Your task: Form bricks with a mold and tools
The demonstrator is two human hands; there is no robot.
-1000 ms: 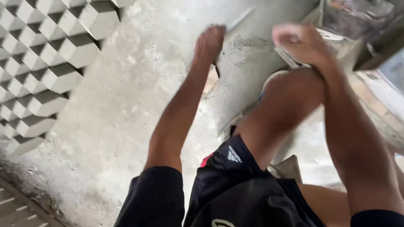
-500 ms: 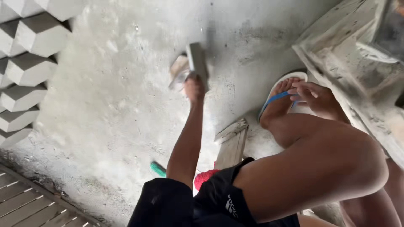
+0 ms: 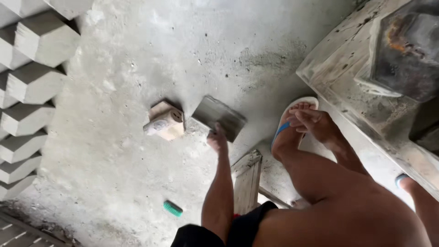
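Since half a second ago the left hand (image 3: 217, 139) has come down with the flat grey trowel (image 3: 218, 118), now low over the concrete floor (image 3: 137, 151); the view has also shifted closer. Landmark: the trowel.

Nearest, below the trowel and left, a small green brush (image 3: 173, 208) lies on the floor. Just below the trowel, a wooden stool (image 3: 247, 178) edge. Left hand closed around the trowel's handle, blade tilted. Just left of the trowel, nearly touching, a small tan block (image 3: 164, 122). Right of the trowel, the right hand (image 3: 315, 123) rests on a sandalled foot (image 3: 292, 128), fingers loosely curled, holding nothing. Far left, stacked grey concrete blocks (image 3: 32, 87). Far right, a dusty wooden frame (image 3: 347, 68).
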